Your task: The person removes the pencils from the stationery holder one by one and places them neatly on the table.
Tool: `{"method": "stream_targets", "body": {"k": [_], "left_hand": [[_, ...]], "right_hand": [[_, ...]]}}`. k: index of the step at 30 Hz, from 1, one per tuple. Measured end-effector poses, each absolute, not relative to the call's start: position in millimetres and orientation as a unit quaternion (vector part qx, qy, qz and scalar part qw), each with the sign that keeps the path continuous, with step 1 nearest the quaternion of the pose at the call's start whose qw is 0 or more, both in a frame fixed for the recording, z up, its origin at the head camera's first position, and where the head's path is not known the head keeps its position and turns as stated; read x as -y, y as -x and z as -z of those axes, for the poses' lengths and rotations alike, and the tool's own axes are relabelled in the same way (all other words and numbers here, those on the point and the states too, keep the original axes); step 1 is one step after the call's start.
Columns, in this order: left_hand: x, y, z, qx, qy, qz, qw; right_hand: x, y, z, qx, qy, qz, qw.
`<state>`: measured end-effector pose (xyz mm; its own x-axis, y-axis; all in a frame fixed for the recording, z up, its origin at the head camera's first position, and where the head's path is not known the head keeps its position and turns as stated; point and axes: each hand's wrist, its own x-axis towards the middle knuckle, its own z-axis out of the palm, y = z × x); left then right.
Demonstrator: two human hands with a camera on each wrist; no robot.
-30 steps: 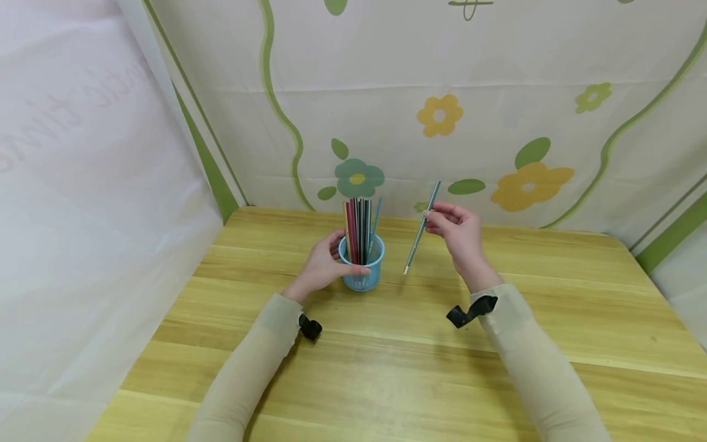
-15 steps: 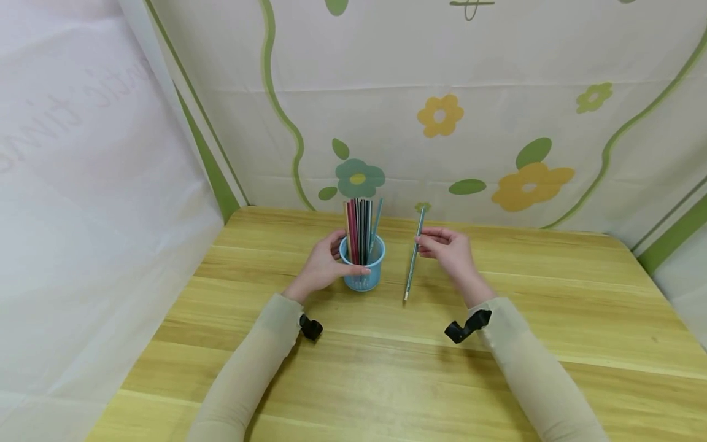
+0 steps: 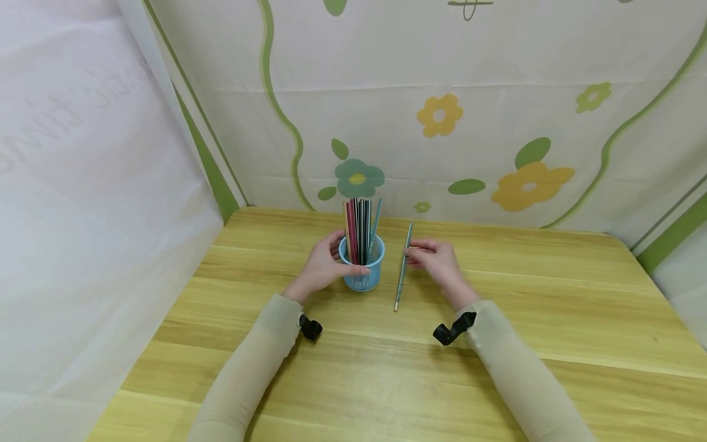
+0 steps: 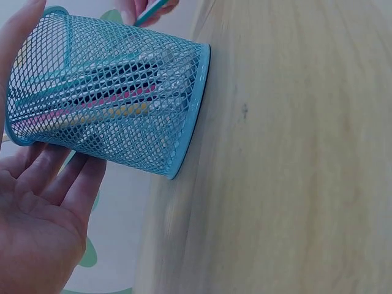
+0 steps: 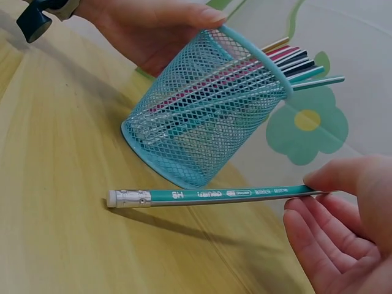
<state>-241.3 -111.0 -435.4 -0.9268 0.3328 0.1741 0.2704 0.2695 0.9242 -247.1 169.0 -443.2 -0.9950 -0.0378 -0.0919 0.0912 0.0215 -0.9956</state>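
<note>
The right hand (image 3: 439, 262) pinches a green pencil (image 3: 401, 279) between thumb and fingertips; in the head view the pencil lies at that hand's nine o'clock. It is held slanted, its eraser (image 5: 111, 199) toward about six o'clock and its other end toward about twelve; whether the eraser touches the table (image 3: 353, 380) I cannot tell. The left hand (image 3: 322, 267) grasps a blue mesh cup (image 3: 372, 279) at its three o'clock, thumb across the near side, fingers round the far side. The cup stands upright, at nine o'clock from the held pencil and apart from it. Inside, a bunch of pencils (image 3: 359, 228) rises toward twelve o'clock, and one blue-green pencil (image 3: 377, 216) leans toward one.
</note>
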Motion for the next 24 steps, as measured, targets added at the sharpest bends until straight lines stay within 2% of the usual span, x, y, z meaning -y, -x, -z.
{"method": "stream_targets", "body": {"k": [24], "left_hand": [[111,241,436,-0.79,-0.193,-0.581,0.032]], "right_hand": [[-147,259,450,-0.76,-0.071,0.641,0.08]]}}
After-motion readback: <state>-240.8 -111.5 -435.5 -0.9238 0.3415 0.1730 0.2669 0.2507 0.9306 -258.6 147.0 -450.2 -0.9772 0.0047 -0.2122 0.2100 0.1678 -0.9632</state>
